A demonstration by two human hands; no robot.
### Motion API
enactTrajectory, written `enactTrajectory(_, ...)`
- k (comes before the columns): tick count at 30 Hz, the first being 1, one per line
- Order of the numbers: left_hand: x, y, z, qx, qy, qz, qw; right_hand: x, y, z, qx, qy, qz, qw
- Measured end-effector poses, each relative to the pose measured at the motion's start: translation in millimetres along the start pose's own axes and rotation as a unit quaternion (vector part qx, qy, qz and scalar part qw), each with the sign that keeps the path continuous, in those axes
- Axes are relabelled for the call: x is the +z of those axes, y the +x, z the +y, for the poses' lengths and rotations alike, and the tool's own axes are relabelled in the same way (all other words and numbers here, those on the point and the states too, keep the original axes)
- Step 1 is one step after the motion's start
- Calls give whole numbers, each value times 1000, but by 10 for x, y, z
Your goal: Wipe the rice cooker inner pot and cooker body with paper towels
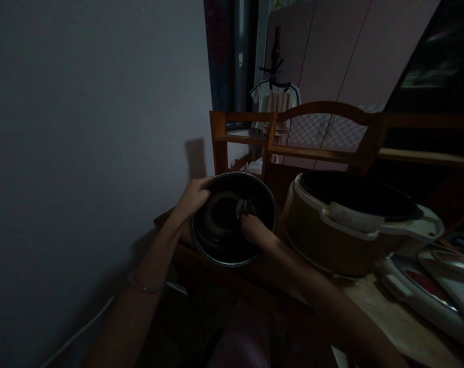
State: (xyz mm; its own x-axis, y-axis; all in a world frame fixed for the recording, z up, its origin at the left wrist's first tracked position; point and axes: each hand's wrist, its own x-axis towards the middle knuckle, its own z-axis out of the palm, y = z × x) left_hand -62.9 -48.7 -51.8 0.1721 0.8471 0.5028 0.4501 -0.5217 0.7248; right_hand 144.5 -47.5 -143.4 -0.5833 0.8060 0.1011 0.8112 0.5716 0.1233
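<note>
Head cam view: you've got the black bowl (220, 212) just left of the big cooker (312, 235), w/ its open side facing you, prob. so you can see and reach the inside. Your L hand (193, 197) pinches the rim on the side away from the cooker. The thumb is on top; the other fingers are mostly hid, so can't tell how they sit. That hold prob. keeps the bowl from tipping or sliding when your R hand pushes in it. Your R hand (254, 230) is inside the bowl, on the side nearer the cooker, w/ fingers bunched, pinching a grey cloth (246, 207). The cloth looks to be on the bowl's inner wall, but it's too dark to be sure they touch. Can't tell if the bowl's base sits on anything.

The cooker has no lid on, and its inside is black. It's on the table (389, 317), near enough to reach but out of the bowl's way. Right of the cooker and nearer you is a white & silver thing (427, 291), maybe its lid. Behind the cooker is a wood rack (324, 107).
</note>
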Motion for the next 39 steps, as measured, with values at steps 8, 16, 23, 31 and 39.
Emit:
enactTrajectory(8,58,-26,142,19,14,-28,999,-72,229,-72,7,4,56,998)
enactTrajectory(16,67,-12,166,29,22,-45,998,-80,424,-256,-77,0,142,987)
enactTrajectory(23,21,27,61,16,18,-34,999,54,469,-277,-184,3,161,970)
enactTrajectory(31,-1,19,62,21,28,-37,999,88,436,-252,-229,-14,140,963)
enactTrajectory(39,-17,1,51,18,21,-35,999,134,389,-188,-314,-31,104,943)
